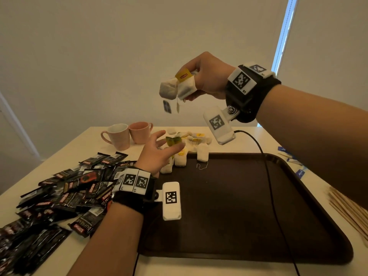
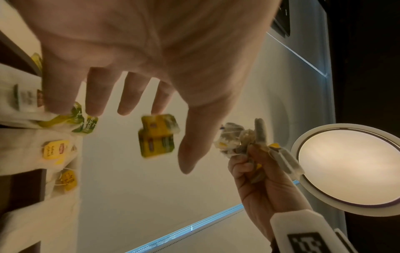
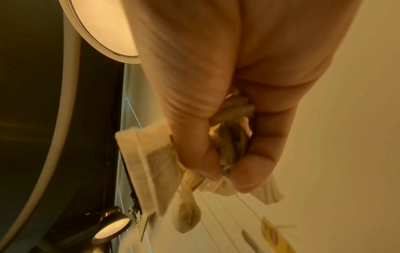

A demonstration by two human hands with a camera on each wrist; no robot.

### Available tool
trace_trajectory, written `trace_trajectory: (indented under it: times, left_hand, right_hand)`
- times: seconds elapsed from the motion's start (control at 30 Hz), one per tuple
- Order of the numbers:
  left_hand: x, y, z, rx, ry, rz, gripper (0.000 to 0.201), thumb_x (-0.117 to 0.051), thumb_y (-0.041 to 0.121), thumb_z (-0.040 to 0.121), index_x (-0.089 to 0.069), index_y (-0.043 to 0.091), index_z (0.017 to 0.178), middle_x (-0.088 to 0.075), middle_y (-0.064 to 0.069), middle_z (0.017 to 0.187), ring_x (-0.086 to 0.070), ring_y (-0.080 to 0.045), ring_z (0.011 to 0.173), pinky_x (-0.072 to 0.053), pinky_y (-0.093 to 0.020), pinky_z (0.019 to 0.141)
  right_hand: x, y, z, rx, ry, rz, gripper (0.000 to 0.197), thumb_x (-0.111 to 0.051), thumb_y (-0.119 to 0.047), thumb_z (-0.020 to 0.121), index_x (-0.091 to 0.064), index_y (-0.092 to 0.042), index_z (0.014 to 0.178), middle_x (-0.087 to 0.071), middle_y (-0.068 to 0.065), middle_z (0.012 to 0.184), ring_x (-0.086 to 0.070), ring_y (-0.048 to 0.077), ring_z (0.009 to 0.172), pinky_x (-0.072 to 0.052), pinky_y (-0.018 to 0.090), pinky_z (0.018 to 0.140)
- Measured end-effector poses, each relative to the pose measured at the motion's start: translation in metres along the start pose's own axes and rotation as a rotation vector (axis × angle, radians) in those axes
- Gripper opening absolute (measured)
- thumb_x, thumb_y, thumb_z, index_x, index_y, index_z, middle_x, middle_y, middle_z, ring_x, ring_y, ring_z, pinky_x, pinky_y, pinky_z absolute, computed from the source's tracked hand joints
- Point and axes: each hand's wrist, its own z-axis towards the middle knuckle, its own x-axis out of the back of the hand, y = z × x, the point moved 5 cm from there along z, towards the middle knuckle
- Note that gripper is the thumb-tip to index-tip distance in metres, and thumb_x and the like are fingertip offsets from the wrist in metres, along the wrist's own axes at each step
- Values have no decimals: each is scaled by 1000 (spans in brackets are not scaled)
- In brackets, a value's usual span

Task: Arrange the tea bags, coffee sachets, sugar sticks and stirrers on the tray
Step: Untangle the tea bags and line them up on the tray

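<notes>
My right hand (image 1: 194,85) is raised high over the table and grips a bunch of white tea bags (image 1: 176,87); their tags dangle on strings below. In the right wrist view the thumb and fingers (image 3: 244,172) pinch the bunch (image 3: 160,164). My left hand (image 1: 162,145) hovers with spread fingers over the tea bags (image 1: 180,160) lying at the far left edge of the dark brown tray (image 1: 239,216). A blurred yellow-green tag (image 2: 158,135) sits by its fingertips; whether they touch it I cannot tell.
Black coffee sachets (image 1: 69,192) lie heaped left of the tray. Two pink mugs (image 1: 117,136) stand at the back, with more tea bags (image 1: 192,137) beside them. Wooden stirrers (image 1: 350,208) and blue-white sugar sticks (image 1: 292,159) lie at the right. A black cable (image 1: 268,176) crosses the tray.
</notes>
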Motion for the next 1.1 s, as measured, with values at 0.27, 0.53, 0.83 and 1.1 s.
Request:
trace_trajectory:
  times: [0.27,0.53,0.83,1.1]
  left_hand:
    - [-9,0,-5,112,-92,-295,19,-62,12,94,-65,14,112,-68,-13,97,-67,-21,74,-58,-27,60]
    - [-15,9,-10,205,-217,-816,51,-73,5,71,-55,1,118,-66,-31,116,-68,-43,103,-57,-45,88]
    - [-18,3,-9,265,-203,-969,100,-82,59,50,-55,-1,125,-61,-32,124,-62,-46,114,-55,-50,90]
    - [-21,0,-10,307,-115,-999,67,-50,61,89,-55,10,133,-62,-23,128,-63,-40,109,-58,-53,76]
  right_hand:
    - [-24,3,-10,42,-88,75,22,-78,0,79,-74,-3,100,-73,15,96,-72,31,80,-58,29,63]
    - [-33,21,-18,33,-104,92,24,-77,7,77,-74,-2,99,-73,9,84,-71,22,69,-57,26,57]
    - [-46,43,-21,9,-149,78,29,-78,8,76,-74,3,104,-72,23,96,-69,38,81,-60,32,60]
    - [-66,57,-19,31,-276,-150,20,-84,-11,76,-78,-18,94,-77,5,96,-72,25,93,-61,39,80]
